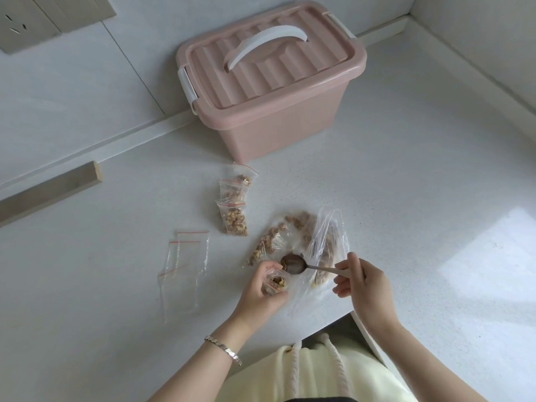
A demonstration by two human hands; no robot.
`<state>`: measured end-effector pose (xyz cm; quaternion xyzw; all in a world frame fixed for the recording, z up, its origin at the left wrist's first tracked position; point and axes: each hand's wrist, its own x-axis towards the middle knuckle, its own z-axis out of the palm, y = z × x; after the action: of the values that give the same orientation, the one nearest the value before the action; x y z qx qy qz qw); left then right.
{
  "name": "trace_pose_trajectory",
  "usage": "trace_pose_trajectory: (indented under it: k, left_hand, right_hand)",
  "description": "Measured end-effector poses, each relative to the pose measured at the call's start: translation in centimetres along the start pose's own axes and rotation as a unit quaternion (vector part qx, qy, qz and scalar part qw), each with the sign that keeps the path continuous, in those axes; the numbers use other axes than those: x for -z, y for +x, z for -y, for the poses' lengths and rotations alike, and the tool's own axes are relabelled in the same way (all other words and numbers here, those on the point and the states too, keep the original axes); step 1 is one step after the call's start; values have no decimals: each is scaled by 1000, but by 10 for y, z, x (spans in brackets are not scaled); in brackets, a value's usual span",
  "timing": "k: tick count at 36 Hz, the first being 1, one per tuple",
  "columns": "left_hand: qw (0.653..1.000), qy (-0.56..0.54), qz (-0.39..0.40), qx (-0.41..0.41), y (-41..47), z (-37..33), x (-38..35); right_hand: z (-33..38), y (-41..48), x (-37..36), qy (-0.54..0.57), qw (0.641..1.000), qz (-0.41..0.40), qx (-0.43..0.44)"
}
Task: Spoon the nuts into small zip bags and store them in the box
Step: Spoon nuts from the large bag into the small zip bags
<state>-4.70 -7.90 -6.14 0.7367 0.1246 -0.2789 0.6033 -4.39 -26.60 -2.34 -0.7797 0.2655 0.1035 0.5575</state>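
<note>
Left grip (262, 288) is curling round a small zip bag (275, 283), holding its mouth open just above the desk (406, 198), with some nuts sitting inside. Right grip (361, 278) is pinching the spoon (293, 264) by its handle, the bowl touching the bag's mouth; can't tell what's in the bowl. Big clear bag (327, 236) is lying open just behind both hands, loose nuts (301, 220) spreading along its far side. Filled zip bags (233, 211) are lying in a row between it and the pink box (269, 111). Box is sitting at the back near the wall, lid on. Empty zip bags (185, 256) are lying flat on the left.
</note>
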Motion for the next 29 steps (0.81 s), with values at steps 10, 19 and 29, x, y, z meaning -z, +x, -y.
trace_pose_trajectory:
  k: [10,19,29]
  left_hand:
    - [999,23,-34,-35,-9,-1,-1]
    - [987,103,-81,-96,-13,-3,-2]
    - [985,100,-99,-104,-15,1,0]
  right_hand:
    - [-24,7,21,204,967,-21,-149]
    - [17,-20,42,149,989,-18,-3]
    - [29,-44,28,-100,952,60,282]
